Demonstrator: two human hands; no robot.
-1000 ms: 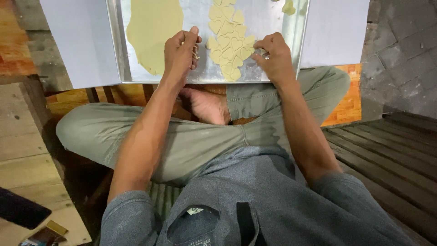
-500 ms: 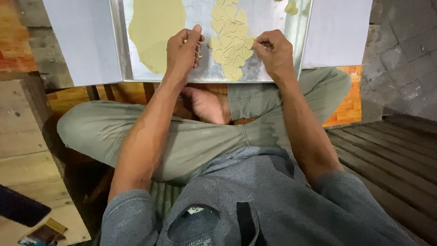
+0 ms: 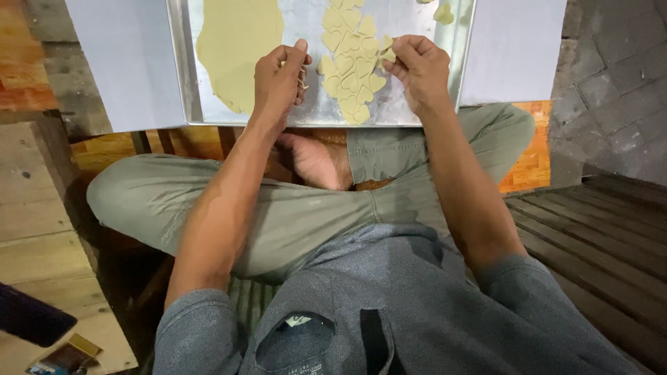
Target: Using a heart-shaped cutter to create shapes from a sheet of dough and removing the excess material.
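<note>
The right hand (image 3: 419, 71) is curling its fingers and pinching a small piece of pale dough at the right edge of a cluster of heart-shaped dough cutouts (image 3: 351, 64). The left hand (image 3: 279, 78) is half closing just left of the cluster, gripping something small against the thumb; what it is cannot be told. Both hands are working over a metal tray (image 3: 306, 111). A rolled dough sheet (image 3: 236, 48) is lying at the tray's left, one loose cutout (image 3: 442, 12) at its far right.
</note>
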